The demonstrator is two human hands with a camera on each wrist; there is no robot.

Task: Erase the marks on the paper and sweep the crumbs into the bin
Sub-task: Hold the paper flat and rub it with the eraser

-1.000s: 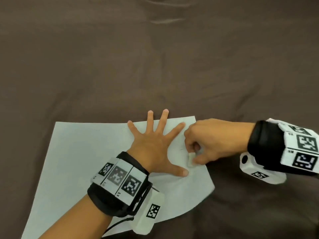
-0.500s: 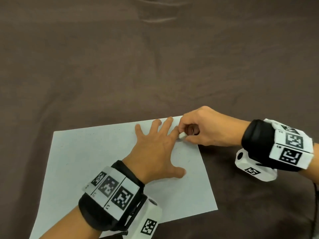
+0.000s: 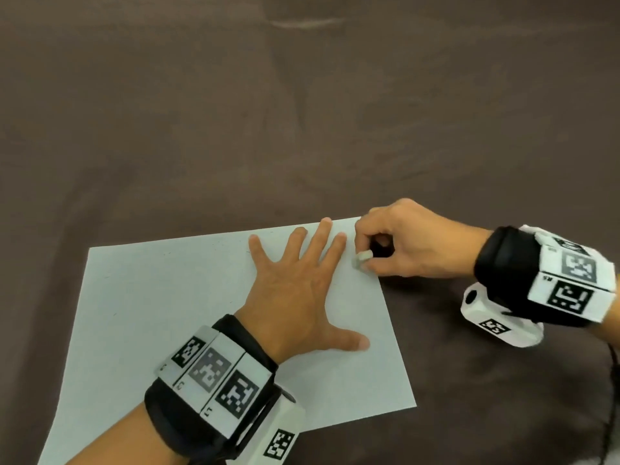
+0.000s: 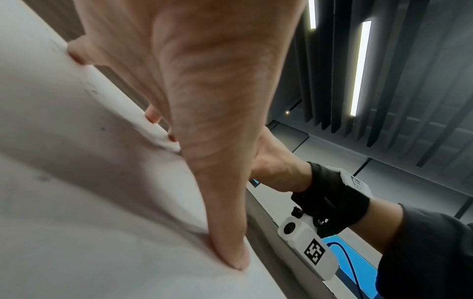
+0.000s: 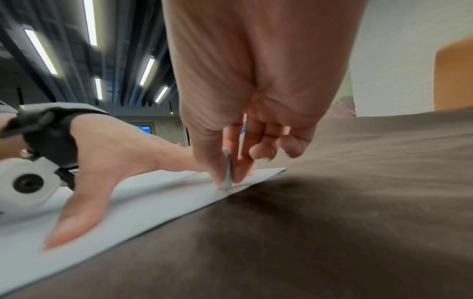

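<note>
pinning the paper [image 3: 161, 317] flat, the left hand [image 3: 295, 297] lies at centre frame of the head view with fingers spread and straight, palm down, thumb splayed toward the right edge of the sheet. the sheet occupies the lower left to centre of the frame on a brown cloth-covered bench [image 3: 302, 112]. a few faint specks sit on the paper toward the left; whether they are marks or crumbs cannot be told.

moving right, the eraser [image 3: 361, 260] stands on the paper near its upper right corner, just beside the left index fingertip. the right hand [image 3: 402, 243] pinches the eraser between thumb and forefinger, remaining fingers curled; the right wrist view shows the eraser tip touching the sheet close to its edge.

no bin is in view.

risks, as judged:
- the stroke runs close to the paper edge; a stroke directed off the sheet could catch and fold or tear the corner.
- the cloth beneath is soft; heavy pressure could crease the sheet.
- crumbs pushed off the right edge would lodge in the cloth and be hard to sweep.
</note>
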